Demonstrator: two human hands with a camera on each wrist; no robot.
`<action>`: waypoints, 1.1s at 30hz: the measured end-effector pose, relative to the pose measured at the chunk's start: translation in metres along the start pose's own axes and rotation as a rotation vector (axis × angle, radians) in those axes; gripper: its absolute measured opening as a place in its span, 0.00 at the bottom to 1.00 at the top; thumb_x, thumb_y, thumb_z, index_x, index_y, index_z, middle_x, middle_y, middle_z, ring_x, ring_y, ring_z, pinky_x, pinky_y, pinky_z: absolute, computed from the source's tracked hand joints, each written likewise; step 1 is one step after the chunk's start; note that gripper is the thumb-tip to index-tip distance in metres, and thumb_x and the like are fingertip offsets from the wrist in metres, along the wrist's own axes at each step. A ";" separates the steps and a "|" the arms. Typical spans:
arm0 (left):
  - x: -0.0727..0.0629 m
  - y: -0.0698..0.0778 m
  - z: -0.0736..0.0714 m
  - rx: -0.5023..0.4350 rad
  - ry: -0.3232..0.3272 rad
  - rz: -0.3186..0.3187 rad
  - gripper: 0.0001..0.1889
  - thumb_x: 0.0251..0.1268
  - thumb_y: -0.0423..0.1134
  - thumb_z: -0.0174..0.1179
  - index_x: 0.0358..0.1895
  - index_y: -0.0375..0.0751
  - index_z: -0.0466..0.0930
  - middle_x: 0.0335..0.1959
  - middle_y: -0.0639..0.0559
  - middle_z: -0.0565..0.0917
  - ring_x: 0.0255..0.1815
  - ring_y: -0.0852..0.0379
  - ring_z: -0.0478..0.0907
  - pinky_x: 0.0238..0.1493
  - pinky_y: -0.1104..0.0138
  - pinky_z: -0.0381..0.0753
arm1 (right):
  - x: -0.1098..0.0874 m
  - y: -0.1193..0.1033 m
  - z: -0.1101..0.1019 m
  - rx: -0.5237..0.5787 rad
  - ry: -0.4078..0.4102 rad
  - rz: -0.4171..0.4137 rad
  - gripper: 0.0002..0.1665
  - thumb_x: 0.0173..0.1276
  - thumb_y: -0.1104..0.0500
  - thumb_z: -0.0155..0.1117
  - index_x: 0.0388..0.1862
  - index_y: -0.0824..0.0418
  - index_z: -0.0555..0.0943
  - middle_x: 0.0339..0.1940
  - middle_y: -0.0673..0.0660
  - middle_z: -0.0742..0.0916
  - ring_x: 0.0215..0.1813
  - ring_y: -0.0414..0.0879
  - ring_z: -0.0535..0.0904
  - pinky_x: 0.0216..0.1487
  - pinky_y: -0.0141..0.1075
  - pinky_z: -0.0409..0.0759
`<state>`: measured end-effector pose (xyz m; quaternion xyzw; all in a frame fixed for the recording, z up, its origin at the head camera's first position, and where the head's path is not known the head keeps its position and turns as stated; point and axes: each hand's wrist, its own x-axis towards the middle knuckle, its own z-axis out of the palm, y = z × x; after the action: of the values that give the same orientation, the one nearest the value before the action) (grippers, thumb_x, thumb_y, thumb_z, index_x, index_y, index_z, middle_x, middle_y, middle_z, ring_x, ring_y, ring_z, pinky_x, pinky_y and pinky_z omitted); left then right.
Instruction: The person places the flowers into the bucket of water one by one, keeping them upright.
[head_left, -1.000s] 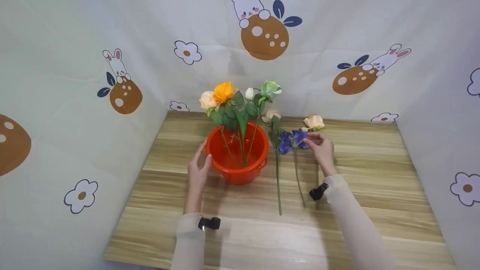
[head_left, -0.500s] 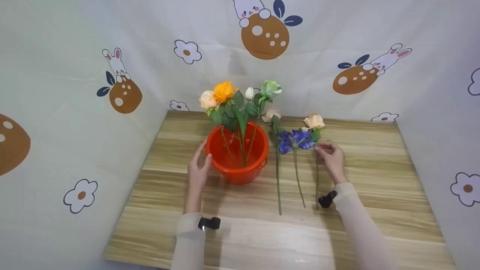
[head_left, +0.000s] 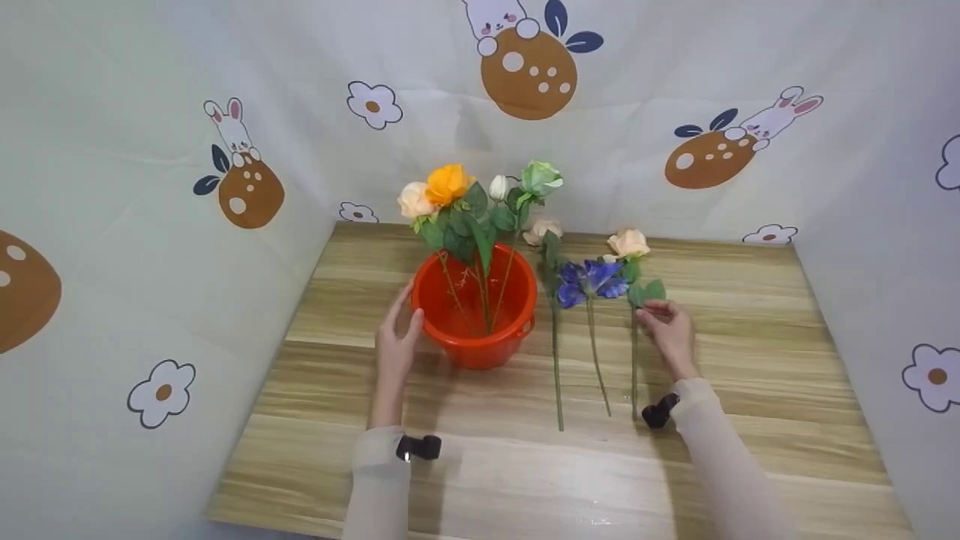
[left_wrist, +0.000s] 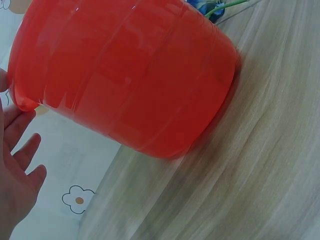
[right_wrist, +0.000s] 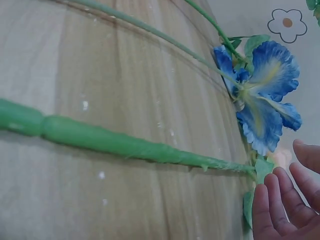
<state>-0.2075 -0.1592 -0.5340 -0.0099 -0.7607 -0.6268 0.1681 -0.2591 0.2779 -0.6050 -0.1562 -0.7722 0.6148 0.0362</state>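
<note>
My left hand (head_left: 394,337) rests against the left side of the orange-red bucket (head_left: 480,352), fingers fairly straight. In the left wrist view its fingertips touch the bucket's rim (left_wrist: 22,100). Several artificial flowers stand in the bucket, among them an orange rose (head_left: 448,185) and a green rose (head_left: 541,178). My right hand (head_left: 671,337) is over the leafy stem of a peach rose (head_left: 628,243) lying on the table. The right wrist view has its fingers (right_wrist: 280,200) loosely extended beside a leaf (right_wrist: 264,169), thumb apart from them. A blue-purple iris (head_left: 589,281) lies just left.
Another pale rose (head_left: 544,232) lies between bucket and iris, its long stem pointing to the front. The wood-grain table (head_left: 750,360) is bounded behind and at the sides by a printed cloth (head_left: 600,165).
My right hand has moved from the iris petals rightward and toward the front, down along the peach rose's stem, uncovering its leaves. The left hand and bucket have stayed put.
</note>
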 end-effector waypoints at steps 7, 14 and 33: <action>0.000 0.001 0.000 0.002 -0.006 0.003 0.25 0.71 0.31 0.57 0.70 0.33 0.70 0.71 0.38 0.73 0.78 0.40 0.61 0.81 0.48 0.54 | -0.002 0.007 -0.002 0.002 -0.040 0.031 0.24 0.69 0.60 0.66 0.59 0.73 0.76 0.38 0.47 0.85 0.36 0.34 0.83 0.39 0.26 0.86; 0.000 -0.001 0.001 0.007 0.010 -0.007 0.25 0.71 0.32 0.58 0.69 0.33 0.71 0.71 0.40 0.73 0.78 0.40 0.61 0.82 0.50 0.54 | -0.002 0.013 -0.001 -0.024 -0.062 0.038 0.22 0.70 0.62 0.64 0.58 0.74 0.75 0.38 0.50 0.85 0.33 0.32 0.82 0.37 0.25 0.85; 0.000 -0.001 0.001 0.010 0.011 -0.018 0.25 0.71 0.33 0.58 0.69 0.35 0.71 0.71 0.40 0.73 0.78 0.39 0.60 0.81 0.50 0.55 | -0.007 0.008 0.002 -0.522 -0.072 -0.015 0.19 0.65 0.54 0.69 0.48 0.66 0.85 0.41 0.62 0.89 0.36 0.46 0.82 0.32 0.30 0.75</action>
<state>-0.2077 -0.1588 -0.5349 0.0012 -0.7629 -0.6246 0.1669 -0.2517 0.2755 -0.6123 -0.1326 -0.9065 0.3998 -0.0281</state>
